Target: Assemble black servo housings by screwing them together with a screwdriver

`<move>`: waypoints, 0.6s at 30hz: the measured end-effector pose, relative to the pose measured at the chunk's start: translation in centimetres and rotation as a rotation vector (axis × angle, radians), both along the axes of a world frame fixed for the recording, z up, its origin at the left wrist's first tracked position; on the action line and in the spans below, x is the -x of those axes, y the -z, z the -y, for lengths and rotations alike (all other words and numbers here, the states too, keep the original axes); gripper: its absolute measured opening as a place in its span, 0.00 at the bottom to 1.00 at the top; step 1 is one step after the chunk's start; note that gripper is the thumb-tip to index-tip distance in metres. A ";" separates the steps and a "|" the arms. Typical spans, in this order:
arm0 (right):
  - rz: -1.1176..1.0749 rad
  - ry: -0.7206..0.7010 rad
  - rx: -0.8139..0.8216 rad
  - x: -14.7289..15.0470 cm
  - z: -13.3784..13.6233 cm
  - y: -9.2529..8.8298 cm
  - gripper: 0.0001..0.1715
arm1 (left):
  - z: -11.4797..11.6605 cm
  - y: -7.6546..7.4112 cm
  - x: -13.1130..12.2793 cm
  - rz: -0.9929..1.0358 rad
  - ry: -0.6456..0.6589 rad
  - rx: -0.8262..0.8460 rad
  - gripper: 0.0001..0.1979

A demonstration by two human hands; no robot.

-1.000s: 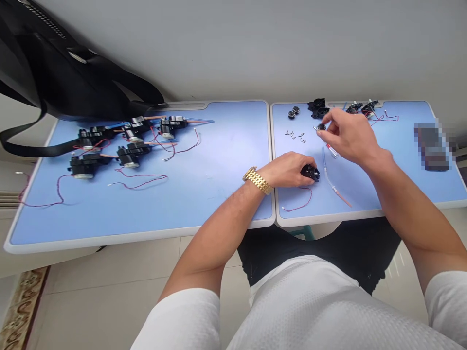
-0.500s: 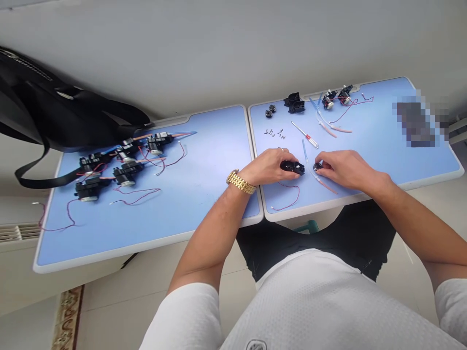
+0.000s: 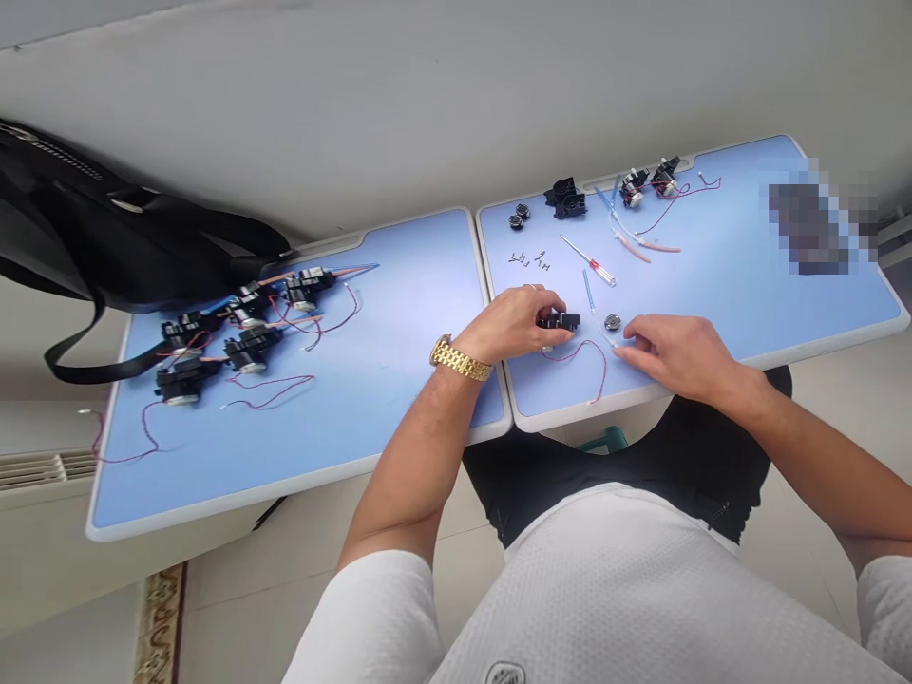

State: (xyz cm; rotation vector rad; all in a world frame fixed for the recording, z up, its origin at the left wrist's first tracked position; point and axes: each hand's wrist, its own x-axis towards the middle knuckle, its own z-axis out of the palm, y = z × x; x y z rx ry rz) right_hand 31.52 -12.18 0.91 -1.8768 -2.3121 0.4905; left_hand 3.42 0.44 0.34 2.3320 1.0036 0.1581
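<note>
A black moulded plastic housing [image 3: 560, 321] is gripped by the left hand [image 3: 509, 325], its fingers curled over the top, with a gold link watch [image 3: 460, 358] worn on the wrist. A thin twisted red-and-purple wire [image 3: 579, 353] is looped on the light blue tabletop [image 3: 748, 294] just below the housing. The right hand [image 3: 676, 357] is held well apart from the left, its fingertips [image 3: 630, 350] set at the lower end of a clear flexible tube [image 3: 597, 315] with a blue tip; whether the tube is gripped cannot be told. A round metal disc [image 3: 613, 323] lies just beside the tube. Farther up are laid a red-handled screwdriver [image 3: 588, 260], tiny screws [image 3: 528, 259], two small round discs [image 3: 520, 215], a second black housing [image 3: 565, 199] and two wired units [image 3: 648, 182]. On the adjoining panel, five wired black units with metal ends [image 3: 249, 342] are set out beside a black fabric bag [image 3: 106, 214].
</note>
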 end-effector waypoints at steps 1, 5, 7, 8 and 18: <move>0.025 0.000 -0.006 0.4 0.3 0.2 0.12 | 0.0 0.1 0.0 -0.007 0.006 -0.013 0.17; 0.087 0.029 0.004 1.7 0.4 0.7 0.12 | 0.1 0.4 0.3 -0.015 0.031 -0.052 0.17; 0.081 0.049 0.017 1.7 0.2 0.7 0.13 | 0.1 0.6 0.4 -0.011 0.037 -0.069 0.18; 0.073 0.058 0.017 1.6 0.1 0.7 0.13 | 0.1 0.8 0.4 -0.007 0.039 -0.077 0.17; -0.004 0.064 -0.008 0.2 0.5 0.7 0.13 | 1.4 0.6 -1.7 0.207 0.101 -0.330 0.19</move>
